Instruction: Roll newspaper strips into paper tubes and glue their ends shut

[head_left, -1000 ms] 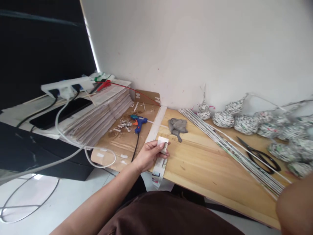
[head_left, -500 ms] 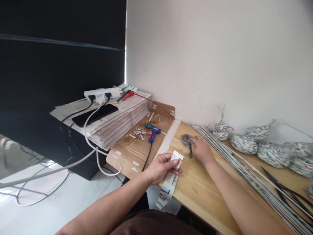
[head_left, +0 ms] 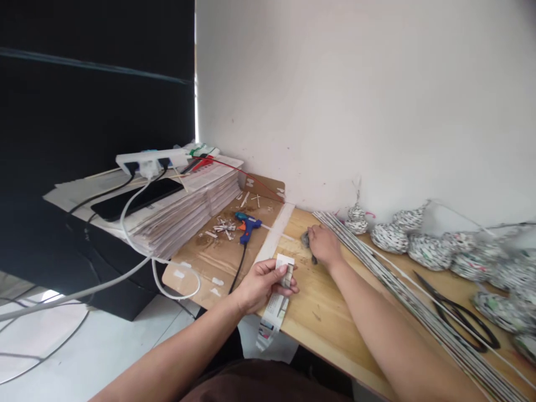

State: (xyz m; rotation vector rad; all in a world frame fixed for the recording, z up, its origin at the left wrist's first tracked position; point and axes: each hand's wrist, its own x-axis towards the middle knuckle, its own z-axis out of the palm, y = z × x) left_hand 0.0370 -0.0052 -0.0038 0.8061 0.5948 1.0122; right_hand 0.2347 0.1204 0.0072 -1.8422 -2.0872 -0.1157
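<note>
My left hand [head_left: 260,285] pinches a strip of printed paper [head_left: 273,314] between thumb and fingers. The strip's upper end sticks up past the thumb, and its lower part hangs over the table's front edge. On the bare wood to the right, my right hand [head_left: 326,247] is closed over a crumpled grey rag [head_left: 305,240]. Much of the rag is hidden beneath the fingers. Between the hands and the paper stack, a blue glue gun [head_left: 249,228] lies on a cardboard sheet [head_left: 226,258].
Long thin paper rods [head_left: 377,265] lie right of my right arm, with black scissors [head_left: 456,315] beyond them. Woven paper gourd shapes [head_left: 429,251] line the wall. At left, a paper stack [head_left: 196,209] carries a phone [head_left: 138,199] and a power strip [head_left: 153,159]. Paper scraps [head_left: 225,225] litter the cardboard.
The view has swung slightly right, bringing more of the scissors and gourds into sight. My right hand now covers more of the rag. The left hand keeps its hold on the paper strip.
</note>
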